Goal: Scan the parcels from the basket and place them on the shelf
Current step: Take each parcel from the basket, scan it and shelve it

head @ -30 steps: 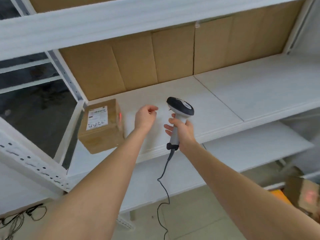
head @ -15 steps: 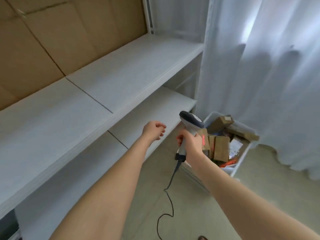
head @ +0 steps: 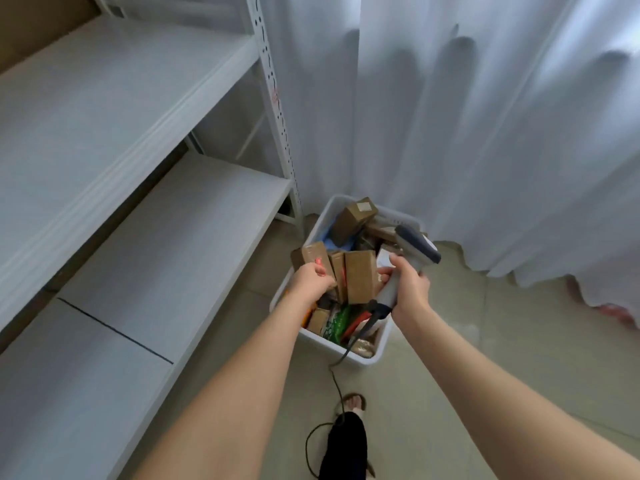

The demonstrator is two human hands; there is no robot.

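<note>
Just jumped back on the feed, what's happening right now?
A person leans over the full basket on the floor beside the shelf. The right hand grips the scanner above the basket. The left hand reaches in, fingers curled on a brown parcel at the left side, where a red scan light shows. That parcel is not yet lifted out.
</note>
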